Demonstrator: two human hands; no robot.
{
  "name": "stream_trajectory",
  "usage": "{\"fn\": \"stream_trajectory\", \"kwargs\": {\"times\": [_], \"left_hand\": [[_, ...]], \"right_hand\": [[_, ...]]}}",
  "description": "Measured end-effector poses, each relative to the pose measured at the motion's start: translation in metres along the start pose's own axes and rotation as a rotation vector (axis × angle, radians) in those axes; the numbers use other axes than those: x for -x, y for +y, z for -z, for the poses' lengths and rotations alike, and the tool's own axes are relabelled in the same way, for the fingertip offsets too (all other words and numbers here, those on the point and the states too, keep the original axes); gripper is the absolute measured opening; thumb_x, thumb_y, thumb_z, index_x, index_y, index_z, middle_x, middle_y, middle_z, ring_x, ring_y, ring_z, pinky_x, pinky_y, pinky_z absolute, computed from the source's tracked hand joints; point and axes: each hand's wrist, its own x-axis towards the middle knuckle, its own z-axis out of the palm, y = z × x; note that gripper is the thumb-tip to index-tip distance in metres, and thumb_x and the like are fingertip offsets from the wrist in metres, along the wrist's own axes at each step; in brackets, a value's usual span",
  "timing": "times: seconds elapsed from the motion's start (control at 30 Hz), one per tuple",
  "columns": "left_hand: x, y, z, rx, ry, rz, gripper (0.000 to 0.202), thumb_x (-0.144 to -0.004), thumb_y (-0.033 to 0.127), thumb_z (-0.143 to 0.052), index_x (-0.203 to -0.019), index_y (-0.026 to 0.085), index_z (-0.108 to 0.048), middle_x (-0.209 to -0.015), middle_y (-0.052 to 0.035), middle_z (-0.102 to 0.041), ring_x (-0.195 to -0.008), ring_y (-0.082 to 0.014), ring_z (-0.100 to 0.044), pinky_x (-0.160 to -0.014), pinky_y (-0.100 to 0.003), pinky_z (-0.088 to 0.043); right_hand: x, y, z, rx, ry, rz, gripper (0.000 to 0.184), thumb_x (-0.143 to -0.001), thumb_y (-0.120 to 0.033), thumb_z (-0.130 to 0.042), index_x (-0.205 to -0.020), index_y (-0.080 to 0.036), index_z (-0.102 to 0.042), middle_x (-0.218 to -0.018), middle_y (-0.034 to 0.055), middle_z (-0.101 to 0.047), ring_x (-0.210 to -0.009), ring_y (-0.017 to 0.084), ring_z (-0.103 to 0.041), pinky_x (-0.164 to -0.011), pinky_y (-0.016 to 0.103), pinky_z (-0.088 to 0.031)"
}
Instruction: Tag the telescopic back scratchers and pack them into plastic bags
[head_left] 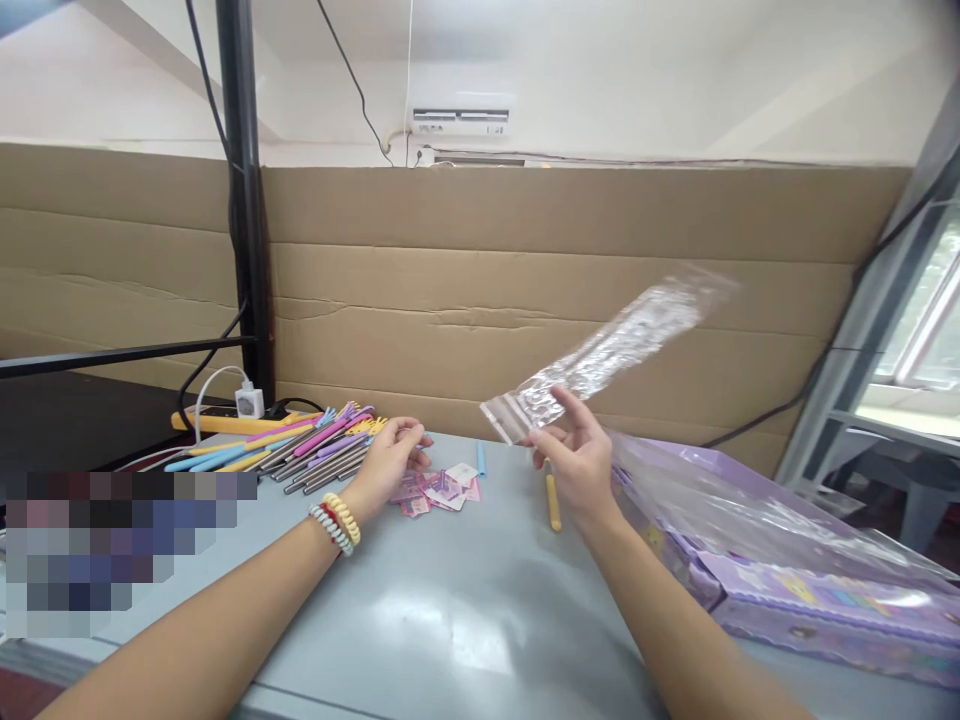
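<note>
No text, number or brand is showing legibly, as the small, flat pink-and-white printed cards are carrying marks too small to read, the glossy purple patterned box is displaying only blurred print, and the white rectangular wall unit is bearing tiny unreadable marks.

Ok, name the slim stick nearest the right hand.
The slim yellow stick beside the right hand; the light blue stick and multicoloured stick pile lie farther left.

Both forearms stretched forward — left hand, fingers curled — right hand raised, forefinger extended.
</note>
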Motion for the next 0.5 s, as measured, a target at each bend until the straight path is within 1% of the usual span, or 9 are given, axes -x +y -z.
{"fn": "stream_trajectory", "kwargs": {"times": [0.07,0.13,0.17,0.2,0.27,0.33,0.43,0.5], "left_hand": [[0.001,0.001,-0.001,-0.035,-0.022,0.021,0.031,-0.069,0.039,-0.06,-0.087,0.018,-0.045,-0.072,0.0012,-0.058,-0.051,-0.0098,-0.055,-0.051,-0.025,-0.045],[0.002,0.002,-0.001,-0.066,-0.049,0.026,0.03,-0.068,0.037,-0.06,-0.087,0.017,-0.046,-0.072,0.0014,-0.057,-0.051,-0.0099,-0.055,-0.051,-0.025,-0.045],[0.003,0.002,-0.001,-0.08,-0.062,0.022,0.03,-0.067,0.035,-0.06,-0.086,0.017,-0.046,-0.072,0.0013,-0.057,-0.052,-0.01,-0.055,-0.051,-0.025,-0.045],[0.003,0.002,-0.001,-0.095,-0.073,0.017,0.03,-0.066,0.034,-0.06,-0.086,0.017,-0.047,-0.072,0.0012,-0.057,-0.052,-0.0101,-0.055,-0.051,-0.025,-0.045],[0.002,0.002,0.0,-0.133,-0.087,0.006,0.029,-0.066,0.033,-0.06,-0.086,0.017,-0.047,-0.071,0.001,-0.058,-0.051,-0.0104,-0.055,-0.05,-0.024,-0.044],[0.002,0.001,0.001,-0.172,-0.1,0.0,0.027,-0.066,0.031,-0.058,-0.087,0.017,-0.047,-0.071,0.0012,-0.058,-0.051,-0.0107,-0.055,-0.049,-0.024,-0.042],[0.002,0.0,0.001,-0.205,-0.107,0.0,0.025,-0.067,0.029,-0.056,-0.088,0.017,-0.047,-0.07,0.002,-0.058,-0.05,-0.0101,-0.055,-0.047,-0.023,-0.041],[0.003,0.0,0.0,-0.211,-0.104,-0.001,0.024,-0.067,0.028,-0.055,-0.087,0.017,-0.048,-0.069,0.0026,-0.057,-0.049,-0.0091,-0.053,-0.047,-0.022,-0.041]], "right_hand": [[-0.009,-0.004,0.008,-0.052,0.206,0.009,0.065,-0.058,-0.019,-0.062,-0.12,-0.016,-0.044,-0.085,0.0011,-0.057,-0.044,0.006,-0.048,-0.039,0.022,-0.039],[-0.02,-0.007,0.018,-0.094,0.412,0.004,0.061,-0.054,-0.018,-0.061,-0.113,-0.017,-0.046,-0.107,0.0057,-0.05,-0.049,0.005,-0.052,-0.036,0.02,-0.038],[-0.025,-0.007,0.024,-0.112,0.511,-0.011,0.058,-0.053,-0.017,-0.059,-0.11,-0.017,-0.045,-0.113,0.0067,-0.046,-0.051,0.005,-0.054,-0.034,0.019,-0.038],[-0.03,-0.007,0.031,-0.128,0.597,-0.043,0.057,-0.052,-0.016,-0.057,-0.108,-0.017,-0.045,-0.115,0.0065,-0.044,-0.052,0.005,-0.054,-0.033,0.018,-0.037],[-0.039,-0.006,0.044,-0.162,0.72,-0.107,0.054,-0.051,-0.014,-0.053,-0.104,-0.017,-0.042,-0.107,0.0041,-0.046,-0.05,0.004,-0.053,-0.031,0.016,-0.036],[-0.045,-0.003,0.055,-0.197,0.777,-0.141,0.05,-0.051,-0.011,-0.05,-0.099,-0.017,-0.04,-0.091,-0.0001,-0.048,-0.047,0.004,-0.051,-0.031,0.016,-0.037],[-0.049,0.001,0.062,-0.238,0.782,-0.17,0.042,-0.051,-0.009,-0.049,-0.09,-0.018,-0.04,-0.072,-0.0053,-0.045,-0.045,0.006,-0.049,-0.032,0.016,-0.038],[-0.049,0.002,0.063,-0.251,0.765,-0.185,0.038,-0.051,-0.008,-0.049,-0.087,-0.018,-0.039,-0.067,-0.0065,-0.044,-0.043,0.006,-0.048,-0.032,0.016,-0.037]]}}
